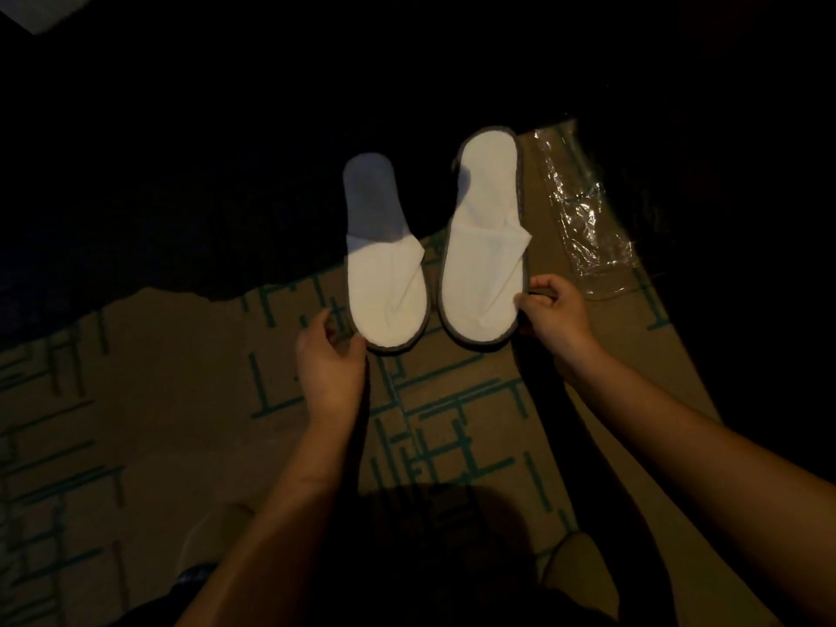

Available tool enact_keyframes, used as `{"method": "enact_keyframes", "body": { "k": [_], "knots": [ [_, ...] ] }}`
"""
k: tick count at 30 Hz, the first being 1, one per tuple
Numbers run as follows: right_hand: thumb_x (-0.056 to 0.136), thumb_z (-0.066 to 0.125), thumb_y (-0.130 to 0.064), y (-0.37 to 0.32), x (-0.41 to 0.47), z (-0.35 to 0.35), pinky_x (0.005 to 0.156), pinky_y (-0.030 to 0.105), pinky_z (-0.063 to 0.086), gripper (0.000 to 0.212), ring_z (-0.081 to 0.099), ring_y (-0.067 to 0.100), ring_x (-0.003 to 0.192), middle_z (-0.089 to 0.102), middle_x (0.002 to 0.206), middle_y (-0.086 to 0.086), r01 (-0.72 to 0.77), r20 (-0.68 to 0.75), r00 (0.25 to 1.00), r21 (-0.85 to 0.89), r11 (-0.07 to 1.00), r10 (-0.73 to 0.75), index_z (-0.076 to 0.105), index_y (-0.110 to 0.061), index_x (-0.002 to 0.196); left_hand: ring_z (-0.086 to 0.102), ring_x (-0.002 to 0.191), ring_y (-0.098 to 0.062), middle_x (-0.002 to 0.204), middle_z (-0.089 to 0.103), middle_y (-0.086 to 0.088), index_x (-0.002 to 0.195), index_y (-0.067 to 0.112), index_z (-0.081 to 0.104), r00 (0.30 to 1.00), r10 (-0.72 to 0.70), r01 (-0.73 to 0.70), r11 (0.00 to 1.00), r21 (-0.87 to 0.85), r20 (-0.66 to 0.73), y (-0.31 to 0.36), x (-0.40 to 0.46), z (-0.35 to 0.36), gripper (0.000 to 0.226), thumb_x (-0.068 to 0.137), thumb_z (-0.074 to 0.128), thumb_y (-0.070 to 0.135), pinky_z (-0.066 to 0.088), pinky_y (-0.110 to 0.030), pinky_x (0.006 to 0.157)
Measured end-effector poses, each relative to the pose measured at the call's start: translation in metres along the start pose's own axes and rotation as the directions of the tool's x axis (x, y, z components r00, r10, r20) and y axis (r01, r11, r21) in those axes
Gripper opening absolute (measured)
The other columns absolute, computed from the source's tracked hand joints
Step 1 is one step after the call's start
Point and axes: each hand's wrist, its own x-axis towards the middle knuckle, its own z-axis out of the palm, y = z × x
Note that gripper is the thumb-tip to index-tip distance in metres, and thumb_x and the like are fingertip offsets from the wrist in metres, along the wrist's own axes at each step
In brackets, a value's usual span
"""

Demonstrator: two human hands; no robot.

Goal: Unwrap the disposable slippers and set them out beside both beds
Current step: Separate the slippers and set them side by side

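Two white disposable slippers with grey edging lie side by side over the patterned carpet, toes pointing toward me. My left hand (329, 355) pinches the toe edge of the left slipper (382, 273), whose heel end is in shadow. My right hand (553, 310) grips the right edge of the right slipper (486, 246) near its toe. A crumpled clear plastic wrapper (583, 210) lies on the carpet just right of the right slipper, untouched.
The brown carpet (181, 400) has teal line patterns. A deep dark area (226, 151) covers the top half and the right side, hiding whatever stands there. A pale corner (40, 11) shows at the top left. My legs are at the bottom edge.
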Motion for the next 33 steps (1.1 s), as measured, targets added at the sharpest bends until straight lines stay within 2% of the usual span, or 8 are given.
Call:
{"method": "enact_keyframes", "body": {
  "k": [2, 4, 12, 17, 22, 26, 31, 33],
  "knots": [
    [0.088, 0.053, 0.000, -0.004, -0.001, -0.006, 0.051, 0.021, 0.044, 0.022, 0.053, 0.008, 0.056, 0.057, 0.068, -0.002, 0.010, -0.024, 1.000, 0.026, 1.000, -0.010, 0.051, -0.021, 0.079, 0.020, 0.142, -0.035, 0.152, 0.024, -0.022, 0.144, 0.011, 0.029, 0.956, 0.272, -0.292, 0.917, 0.272, 0.108, -0.002, -0.004, -0.001, 0.064, 0.086, 0.058, 0.016, 0.021, -0.039, 0.115],
    [0.089, 0.053, -0.002, -0.008, -0.002, -0.012, 0.056, 0.023, 0.044, 0.013, 0.053, 0.009, 0.062, 0.058, 0.070, -0.004, 0.012, -0.021, 1.000, 0.037, 0.999, -0.011, 0.054, -0.015, 0.091, -0.003, 0.146, -0.034, 0.158, -0.001, -0.017, 0.148, 0.023, 0.016, 0.889, 0.280, -0.423, 0.807, 0.412, 0.363, -0.003, -0.006, 0.007, 0.070, 0.089, 0.053, 0.023, 0.011, -0.047, 0.119],
    [0.091, 0.050, 0.000, -0.020, -0.010, -0.010, 0.059, 0.019, 0.048, 0.021, 0.057, 0.007, 0.068, 0.060, 0.078, -0.004, 0.027, 0.109, 0.994, 0.045, 0.999, -0.032, 0.055, -0.008, 0.110, -0.004, 0.146, -0.028, 0.160, -0.005, -0.008, 0.147, 0.033, 0.015, 0.824, 0.188, -0.463, 0.766, 0.445, 0.534, 0.029, -0.024, 0.037, 0.056, 0.094, 0.033, 0.040, 0.008, -0.046, 0.117],
    [0.089, 0.052, -0.001, -0.023, -0.007, -0.004, 0.058, 0.020, 0.049, 0.015, 0.059, 0.009, 0.066, 0.063, 0.076, -0.002, 0.037, 0.118, 0.992, 0.052, 0.998, -0.043, 0.057, -0.014, 0.095, 0.009, 0.146, -0.023, 0.159, 0.011, -0.008, 0.147, 0.024, 0.018, 0.939, 0.246, -0.262, 0.964, 0.035, 0.241, 0.046, -0.029, 0.032, 0.071, 0.086, 0.045, 0.047, 0.011, -0.033, 0.115],
    [0.088, 0.053, 0.002, -0.026, -0.011, 0.024, 0.052, 0.014, 0.050, 0.019, 0.061, -0.002, 0.051, 0.065, 0.068, 0.000, 0.038, 0.230, 0.972, 0.074, 0.997, -0.054, 0.056, -0.012, 0.101, -0.009, 0.146, -0.026, 0.159, -0.009, -0.002, 0.146, 0.036, 0.013, 0.817, 0.460, -0.523, 0.845, 0.113, 0.347, 0.046, -0.027, 0.019, 0.101, 0.066, 0.074, 0.042, 0.008, -0.037, 0.114],
    [0.089, 0.054, 0.001, -0.031, -0.019, 0.047, 0.042, 0.014, 0.048, 0.016, 0.059, -0.003, 0.043, 0.062, 0.043, -0.009, 0.022, 0.336, 0.941, 0.048, 0.999, -0.037, 0.055, -0.010, 0.099, -0.008, 0.146, -0.028, 0.159, 0.000, -0.008, 0.144, 0.027, 0.028, 0.867, 0.422, -0.468, 0.872, 0.144, 0.267, 0.037, -0.020, 0.016, 0.089, 0.069, 0.076, 0.033, 0.002, -0.029, 0.110],
    [0.087, 0.058, -0.011, -0.030, -0.016, 0.076, 0.075, 0.041, 0.054, 0.015, 0.060, 0.022, 0.074, 0.063, 0.071, 0.006, 0.168, 0.410, 0.911, -0.264, 0.950, -0.047, 0.060, -0.012, 0.101, 0.004, 0.147, -0.024, 0.158, 0.012, -0.011, 0.142, 0.021, 0.034, 0.909, 0.366, -0.401, 0.898, 0.180, 0.197, 0.011, -0.017, 0.000, 0.078, 0.074, 0.073, 0.029, 0.004, -0.024, 0.111],
    [0.086, 0.058, -0.017, -0.027, -0.014, 0.087, 0.078, 0.033, 0.048, 0.025, 0.060, 0.020, 0.083, 0.068, 0.089, 0.008, 0.300, 0.440, 0.894, -0.445, 0.844, -0.086, 0.062, -0.012, 0.111, 0.002, 0.147, -0.023, 0.159, 0.011, -0.010, 0.143, 0.022, 0.033, 0.927, 0.323, -0.359, 0.912, 0.200, 0.188, 0.003, -0.017, -0.003, 0.077, 0.076, 0.071, 0.029, 0.004, -0.024, 0.112]
  ]
}}
